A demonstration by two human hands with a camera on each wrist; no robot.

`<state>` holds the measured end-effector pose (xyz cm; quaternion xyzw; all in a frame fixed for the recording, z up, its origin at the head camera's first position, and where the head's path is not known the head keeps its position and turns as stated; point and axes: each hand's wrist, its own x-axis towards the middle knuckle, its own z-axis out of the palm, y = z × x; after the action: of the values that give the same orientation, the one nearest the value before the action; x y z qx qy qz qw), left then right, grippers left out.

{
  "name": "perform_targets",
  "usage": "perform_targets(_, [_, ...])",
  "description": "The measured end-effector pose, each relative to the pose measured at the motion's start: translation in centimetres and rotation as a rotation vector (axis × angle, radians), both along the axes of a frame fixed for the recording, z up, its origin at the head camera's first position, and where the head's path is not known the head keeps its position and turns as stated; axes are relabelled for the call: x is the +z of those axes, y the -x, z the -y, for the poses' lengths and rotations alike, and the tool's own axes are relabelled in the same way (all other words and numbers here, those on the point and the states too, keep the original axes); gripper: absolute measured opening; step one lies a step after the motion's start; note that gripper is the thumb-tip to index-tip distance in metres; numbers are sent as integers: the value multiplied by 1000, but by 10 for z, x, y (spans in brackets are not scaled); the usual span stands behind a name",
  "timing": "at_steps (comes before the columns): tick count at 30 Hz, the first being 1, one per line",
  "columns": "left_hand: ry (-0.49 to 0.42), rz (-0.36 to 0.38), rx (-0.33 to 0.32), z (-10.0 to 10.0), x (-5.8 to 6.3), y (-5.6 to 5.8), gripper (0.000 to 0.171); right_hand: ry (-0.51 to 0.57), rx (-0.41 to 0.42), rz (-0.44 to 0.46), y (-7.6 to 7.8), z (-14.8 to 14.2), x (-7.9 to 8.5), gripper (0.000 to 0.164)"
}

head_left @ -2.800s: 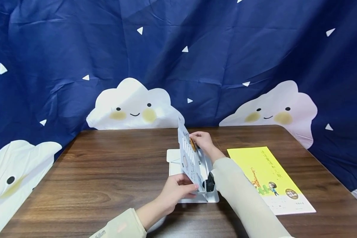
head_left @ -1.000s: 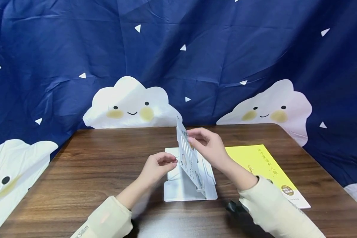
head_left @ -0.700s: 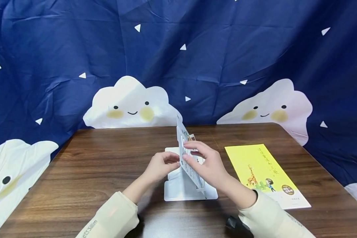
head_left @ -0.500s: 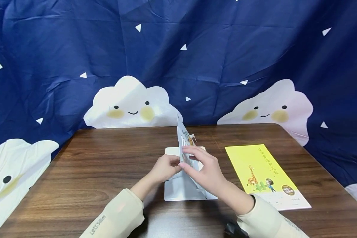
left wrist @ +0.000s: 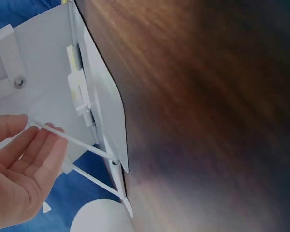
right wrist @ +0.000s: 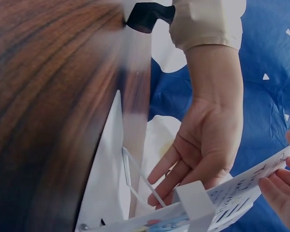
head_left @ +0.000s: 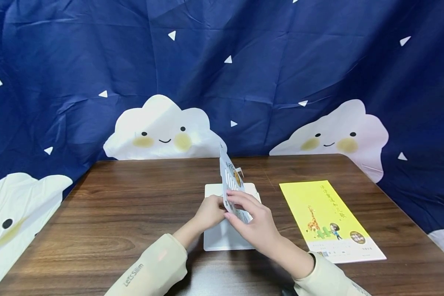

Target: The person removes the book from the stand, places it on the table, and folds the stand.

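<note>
Now the right hand pinches the white stand's tilted panel mid-table; the left hand bends at its wire leg, grip unclear, panel blocking the head view. Yellow booklet lies right, well apart.

**White folding stand opened on its base**

The base plate lies flat on the brown tabletop, about midway between the left and right edges, short of the far edge. The slotted panel, printed with pictures and small lettering, slants upward, facing the right edge. A thin wire strut shows behind; a white clip juts in front.
</note>
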<state>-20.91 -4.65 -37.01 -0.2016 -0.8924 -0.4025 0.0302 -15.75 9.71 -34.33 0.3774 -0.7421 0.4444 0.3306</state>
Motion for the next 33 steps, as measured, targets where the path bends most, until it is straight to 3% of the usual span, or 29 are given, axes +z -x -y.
perform_targets(4, [56, -81, 32, -4, -2, 2, 12, 3, 1, -17, -1, 0, -4, 42])
perform_targets(7, [91, -103, 65, -7, -4, 3, 14, -1, -4, -49, -2, 0, -6, 41])
perform_targets(13, [127, -156, 68, -12, -6, 6, 19, -2, -20, -94, -1, 0, -10, 26])
perform_targets(23, [145, -146, 97, -13, -6, 7, 15, 57, -32, -117, -2, 0, -15, 17])
perform_targets(28, [127, -151, 75, -12, -7, 8, 9, 139, -26, -36, -5, 0, -15, 28])
perform_targets(33, [116, -101, 48, -12, -7, 9, 7, 216, -61, 18, -9, -4, -12, 33])
